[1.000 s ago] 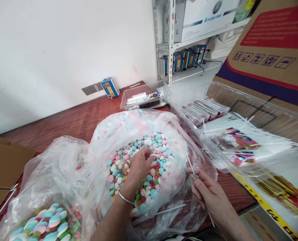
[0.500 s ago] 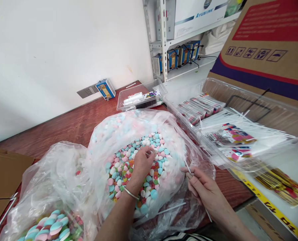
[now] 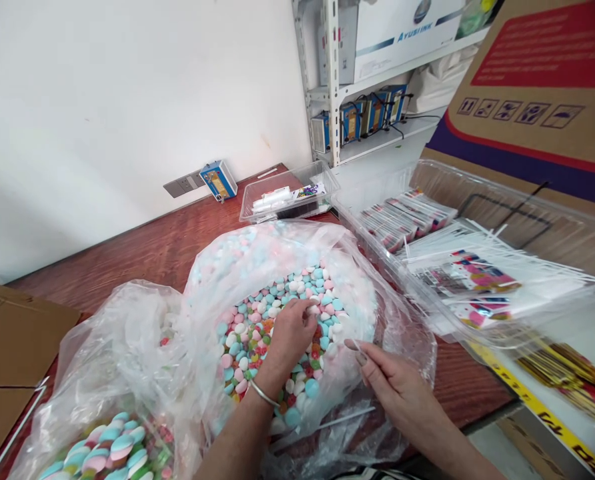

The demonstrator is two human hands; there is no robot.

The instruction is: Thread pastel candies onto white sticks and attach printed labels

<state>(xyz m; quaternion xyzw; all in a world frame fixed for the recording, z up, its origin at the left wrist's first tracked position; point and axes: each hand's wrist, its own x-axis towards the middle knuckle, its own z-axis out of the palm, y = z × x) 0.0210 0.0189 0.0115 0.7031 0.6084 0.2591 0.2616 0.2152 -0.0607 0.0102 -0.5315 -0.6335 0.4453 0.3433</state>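
My left hand (image 3: 291,337), with a bangle at the wrist, reaches into a clear plastic bag (image 3: 257,248) of pink, blue and white candies (image 3: 277,293). Its thumb and fingers are pinched at a pale candy (image 3: 314,310), partly covered by the fingertips. Red, green and orange gummy candies (image 3: 257,340) lie mixed in around it. To the right, at the bag's edge, my right hand (image 3: 390,380) pinches a thin white stick (image 3: 357,345); most of the stick is hidden by the hand. Another white stick (image 3: 347,417) rests on the plastic below.
A second bag (image 3: 122,333) shows layered gummy candies (image 3: 108,447). On the right, a clear bin (image 3: 402,283) holds white sticks (image 3: 462,243) and printed packets (image 3: 482,270). Gold ties (image 3: 567,377), a small clear tray (image 3: 247,212), cardboard (image 3: 12,347) and a metal shelf (image 3: 333,100) surround the table.
My right hand has moved left and slightly up, nearer my left hand, and the stick shows less. My left hand has shifted slightly right, still pinched. The whole view has shifted a little.
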